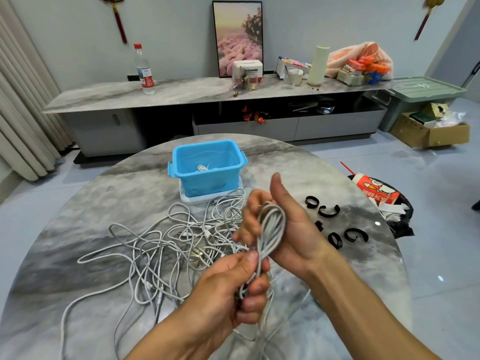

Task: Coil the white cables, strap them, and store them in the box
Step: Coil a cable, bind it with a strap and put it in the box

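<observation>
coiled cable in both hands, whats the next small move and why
Probably reach the right hand for a black strap beside it: the coiled cable looks gathered, the left hand pinches its lower end, and no strap binds it yet.

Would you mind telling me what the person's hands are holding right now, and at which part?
Both hold one coiled white cable: the right hand grips the coil's upper loop, the left hand pinches its lower end.
</observation>
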{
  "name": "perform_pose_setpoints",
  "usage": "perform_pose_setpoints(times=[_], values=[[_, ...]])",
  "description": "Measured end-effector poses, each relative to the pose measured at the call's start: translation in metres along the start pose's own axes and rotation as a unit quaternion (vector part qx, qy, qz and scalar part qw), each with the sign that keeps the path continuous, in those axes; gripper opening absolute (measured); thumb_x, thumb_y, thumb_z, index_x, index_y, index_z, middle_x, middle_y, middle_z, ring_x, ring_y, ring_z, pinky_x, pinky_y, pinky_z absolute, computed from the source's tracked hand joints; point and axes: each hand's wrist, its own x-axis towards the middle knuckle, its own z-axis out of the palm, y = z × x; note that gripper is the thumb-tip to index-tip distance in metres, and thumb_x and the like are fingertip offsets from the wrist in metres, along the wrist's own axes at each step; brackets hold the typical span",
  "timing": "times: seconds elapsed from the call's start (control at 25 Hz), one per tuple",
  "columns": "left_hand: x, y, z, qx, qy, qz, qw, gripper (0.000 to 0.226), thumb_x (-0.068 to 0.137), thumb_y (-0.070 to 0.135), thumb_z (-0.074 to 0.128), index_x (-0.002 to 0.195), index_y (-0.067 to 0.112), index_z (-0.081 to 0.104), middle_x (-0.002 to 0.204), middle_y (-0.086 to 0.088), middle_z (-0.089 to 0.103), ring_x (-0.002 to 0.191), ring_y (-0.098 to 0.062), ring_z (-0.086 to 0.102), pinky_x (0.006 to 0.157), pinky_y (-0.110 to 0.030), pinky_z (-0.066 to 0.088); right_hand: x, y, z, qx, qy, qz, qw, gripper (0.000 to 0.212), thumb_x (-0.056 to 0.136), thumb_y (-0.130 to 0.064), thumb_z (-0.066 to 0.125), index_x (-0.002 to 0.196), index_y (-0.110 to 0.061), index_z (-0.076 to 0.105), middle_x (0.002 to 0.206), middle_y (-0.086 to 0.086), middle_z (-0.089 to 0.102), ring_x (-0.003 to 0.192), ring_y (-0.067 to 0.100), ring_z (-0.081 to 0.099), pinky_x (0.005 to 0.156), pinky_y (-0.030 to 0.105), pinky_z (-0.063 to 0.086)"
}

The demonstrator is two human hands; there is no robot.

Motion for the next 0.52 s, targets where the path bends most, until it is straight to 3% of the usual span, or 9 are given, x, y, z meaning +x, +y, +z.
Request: perform_pose_setpoints(times=[0.04, 0.12, 0.2, 0.28, 0.32, 0.4, 0.52], values=[[0.004, -0.002, -0.004, 0.012, 0.031, 0.007, 0.999, 0.022, 0.087, 0.024, 0.068, 0.088, 0.005, 0.056, 0.06, -0.003, 0.04, 0.044, -0.01, 0.031, 0.038, -0.016, 0.024, 0.002, -0.002, -0.003, -0.083, 0.07, 0.028, 0.994, 0.059, 0.088, -0.067, 0.049, 0.087, -0.01, 0.063, 0.074, 0.01, 0.069, 0.07, 0.027, 0.068, 0.081, 0.042, 0.054], [0.013, -0.008, -0.01, 0.045, 0.086, 0.003, 0.995, 0.024, 0.087, 0.03, 0.057, 0.089, 0.006, 0.053, 0.059, -0.002, 0.041, 0.044, -0.009, 0.03, 0.037, -0.017, 0.024, 0.0, -0.014, -0.017, -0.243, 0.22, 0.064, 0.943, 0.063, 0.089, -0.071, 0.045, 0.103, -0.014, 0.066, 0.095, 0.006, 0.076, 0.09, 0.027, 0.071, 0.083, 0.041, 0.055], [0.021, -0.012, -0.015, 0.047, 0.118, 0.006, 0.992, 0.023, 0.094, 0.029, 0.051, 0.09, 0.006, 0.051, 0.058, -0.001, 0.042, 0.044, -0.009, 0.031, 0.037, -0.017, 0.024, -0.01, -0.036, -0.041, -0.395, 0.34, 0.04, 0.853, 0.043, 0.094, -0.061, 0.05, 0.101, -0.022, 0.066, 0.092, -0.002, 0.077, 0.089, 0.021, 0.072, 0.072, 0.03, 0.057], [0.027, -0.01, -0.019, 0.026, 0.139, 0.021, 0.99, 0.022, 0.099, 0.027, 0.047, 0.09, 0.007, 0.05, 0.057, 0.0, 0.042, 0.043, -0.008, 0.031, 0.036, -0.017, 0.024, -0.028, -0.059, -0.079, -0.513, 0.432, 0.023, 0.742, 0.022, 0.093, -0.046, 0.061, 0.095, -0.024, 0.065, 0.09, -0.003, 0.075, 0.086, 0.022, 0.07, 0.074, 0.036, 0.057], [0.028, -0.007, -0.021, 0.018, 0.145, 0.029, 0.989, 0.022, 0.1, 0.027, 0.047, 0.09, 0.008, 0.05, 0.057, 0.0, 0.042, 0.043, -0.008, 0.032, 0.036, -0.017, 0.024, -0.039, -0.066, -0.1, -0.551, 0.461, 0.047, 0.694, 0.018, 0.091, -0.041, 0.064, 0.094, -0.023, 0.066, 0.092, 0.0, 0.074, 0.087, 0.024, 0.069, 0.08, 0.042, 0.057], [0.029, -0.002, -0.025, 0.006, 0.147, 0.043, 0.988, 0.022, 0.1, 0.026, 0.047, 0.089, 0.008, 0.05, 0.057, -0.001, 0.042, 0.043, -0.009, 0.032, 0.036, -0.018, 0.024, -0.057, -0.067, -0.135, -0.584, 0.487, 0.152, 0.632, 0.019, 0.087, -0.037, 0.07, 0.091, -0.019, 0.067, 0.094, 0.006, 0.072, 0.089, 0.029, 0.067, 0.083, 0.046, 0.057], [0.029, 0.0, -0.028, -0.006, 0.144, 0.05, 0.988, 0.021, 0.099, 0.026, 0.048, 0.088, 0.008, 0.051, 0.058, -0.002, 0.042, 0.045, -0.01, 0.033, 0.037, -0.018, 0.024, -0.064, -0.043, -0.155, -0.591, 0.451, 0.319, 0.588, 0.031, 0.08, -0.039, 0.076, 0.078, -0.01, 0.063, 0.072, 0.008, 0.066, 0.069, 0.026, 0.063, 0.058, 0.031, 0.051]])
